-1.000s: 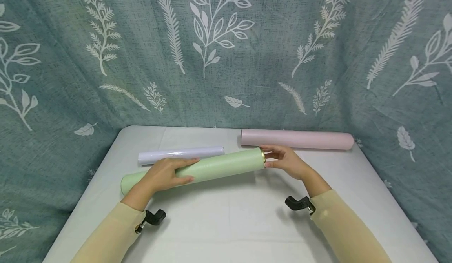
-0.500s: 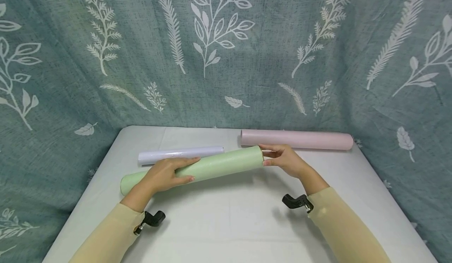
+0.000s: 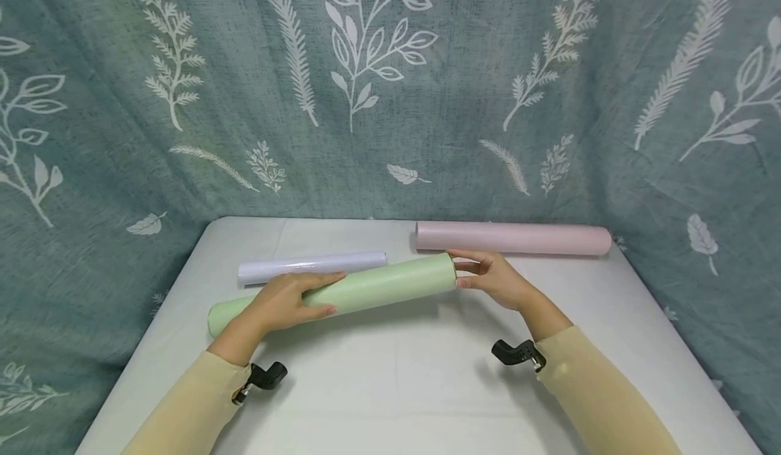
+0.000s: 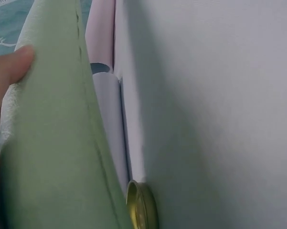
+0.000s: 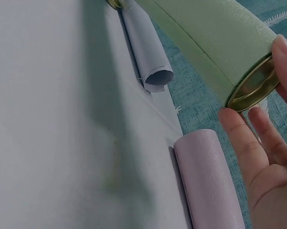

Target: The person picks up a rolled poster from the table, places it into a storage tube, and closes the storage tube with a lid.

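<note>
Turned slightly since a second ago, the right end of a pale green tube (image 3: 390, 284) now shows less of its gold-coloured rim (image 5: 243, 100) in the head view, while its place between the person's hands is almost unchanged. It slants across the middle of the white tabletop (image 3: 378, 387), right end raised above its shadow, smooth on one side with a lengthwise seam and crinkle-embossed on another. The left hand (image 3: 287, 300) straddles it left of centre, gripping with thumb on the near side and fingers on the far side; the right hand (image 3: 491, 282), moderately spread, pinches the hollow right end at its shiny rim. Behind lies a slimmer, glossy lavender tube (image 3: 317, 264), its right end a ragged paper roll. Beside its left end is a gold-coloured round piece (image 4: 148, 210), pose unclear. At far right rests a pink tube (image 3: 512, 238), also embossed, before a creased blue-green curtain (image 3: 464, 68) of woven look, printed with white leaves.
</note>
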Demonstrator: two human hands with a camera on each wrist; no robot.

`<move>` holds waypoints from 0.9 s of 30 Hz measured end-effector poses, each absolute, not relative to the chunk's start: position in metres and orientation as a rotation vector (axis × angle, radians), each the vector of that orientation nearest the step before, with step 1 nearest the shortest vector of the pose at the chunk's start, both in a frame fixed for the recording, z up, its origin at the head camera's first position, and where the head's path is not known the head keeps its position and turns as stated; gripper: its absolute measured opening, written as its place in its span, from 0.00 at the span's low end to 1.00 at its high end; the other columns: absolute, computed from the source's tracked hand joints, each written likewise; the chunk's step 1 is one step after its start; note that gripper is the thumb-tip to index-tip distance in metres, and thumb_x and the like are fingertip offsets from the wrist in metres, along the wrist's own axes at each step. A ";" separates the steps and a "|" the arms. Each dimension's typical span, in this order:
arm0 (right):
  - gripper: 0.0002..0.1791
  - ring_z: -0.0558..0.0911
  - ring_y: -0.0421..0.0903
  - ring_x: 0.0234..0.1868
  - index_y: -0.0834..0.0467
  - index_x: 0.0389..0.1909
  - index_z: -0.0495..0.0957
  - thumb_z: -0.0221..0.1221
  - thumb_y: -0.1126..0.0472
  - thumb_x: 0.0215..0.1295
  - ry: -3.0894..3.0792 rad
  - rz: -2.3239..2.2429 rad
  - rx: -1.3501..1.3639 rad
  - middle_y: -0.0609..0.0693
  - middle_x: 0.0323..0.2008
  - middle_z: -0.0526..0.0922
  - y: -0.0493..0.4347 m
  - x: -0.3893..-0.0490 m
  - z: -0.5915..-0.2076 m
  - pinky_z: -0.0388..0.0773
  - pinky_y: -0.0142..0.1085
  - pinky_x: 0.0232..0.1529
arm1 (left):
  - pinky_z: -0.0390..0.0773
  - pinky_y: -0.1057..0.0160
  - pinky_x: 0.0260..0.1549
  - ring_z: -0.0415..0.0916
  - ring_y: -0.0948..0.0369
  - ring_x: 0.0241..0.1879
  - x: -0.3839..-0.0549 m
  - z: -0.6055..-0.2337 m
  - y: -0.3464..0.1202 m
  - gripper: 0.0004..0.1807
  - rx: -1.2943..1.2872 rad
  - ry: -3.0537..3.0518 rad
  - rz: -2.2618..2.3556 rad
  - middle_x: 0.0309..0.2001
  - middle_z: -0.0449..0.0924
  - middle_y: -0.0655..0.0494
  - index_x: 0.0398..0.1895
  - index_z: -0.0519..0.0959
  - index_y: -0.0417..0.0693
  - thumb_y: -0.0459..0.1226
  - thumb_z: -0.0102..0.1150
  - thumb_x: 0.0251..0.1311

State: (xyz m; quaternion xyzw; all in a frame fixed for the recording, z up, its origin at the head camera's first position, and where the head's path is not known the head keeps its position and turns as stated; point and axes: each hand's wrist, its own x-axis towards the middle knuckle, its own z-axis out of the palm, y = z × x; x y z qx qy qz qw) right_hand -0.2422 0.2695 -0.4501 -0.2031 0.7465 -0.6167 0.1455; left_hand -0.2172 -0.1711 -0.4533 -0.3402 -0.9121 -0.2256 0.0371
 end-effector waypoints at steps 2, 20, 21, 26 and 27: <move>0.35 0.74 0.44 0.65 0.60 0.72 0.67 0.66 0.68 0.64 2.146 -1.777 -0.604 0.51 0.69 0.71 0.270 -0.243 -0.450 0.80 0.40 0.56 | 0.78 0.47 0.54 0.78 0.52 0.59 -0.217 -0.453 -0.170 0.35 -1.036 -2.794 -0.682 0.64 0.77 0.58 0.71 0.70 0.72 0.63 0.63 0.60; 0.31 0.80 0.46 0.58 0.59 0.65 0.76 0.68 0.74 0.59 2.047 -1.918 -0.566 0.42 0.56 0.82 0.267 -0.245 -0.455 0.82 0.38 0.52 | 0.78 0.48 0.54 0.77 0.53 0.61 -0.210 -0.456 -0.167 0.36 -0.966 -2.803 -0.689 0.64 0.76 0.63 0.70 0.71 0.75 0.63 0.64 0.58; 0.32 0.80 0.47 0.58 0.60 0.65 0.76 0.68 0.74 0.59 2.044 -1.921 -0.570 0.42 0.56 0.82 0.267 -0.245 -0.455 0.82 0.39 0.52 | 0.78 0.48 0.54 0.77 0.53 0.61 -0.210 -0.456 -0.167 0.35 -0.967 -2.803 -0.691 0.64 0.76 0.63 0.70 0.71 0.75 0.63 0.65 0.58; 0.31 0.80 0.46 0.58 0.58 0.65 0.77 0.66 0.75 0.59 2.015 -1.948 -0.561 0.42 0.57 0.81 0.265 -0.245 -0.453 0.82 0.39 0.51 | 0.78 0.49 0.54 0.77 0.54 0.60 -0.211 -0.455 -0.166 0.35 -0.985 -2.793 -0.709 0.64 0.76 0.64 0.70 0.71 0.74 0.61 0.66 0.58; 0.31 0.80 0.46 0.58 0.57 0.65 0.77 0.66 0.75 0.59 2.011 -1.952 -0.566 0.42 0.57 0.81 0.265 -0.245 -0.452 0.82 0.39 0.51 | 0.78 0.49 0.54 0.77 0.54 0.60 -0.212 -0.454 -0.166 0.35 -0.988 -2.793 -0.717 0.64 0.76 0.64 0.70 0.71 0.74 0.60 0.66 0.58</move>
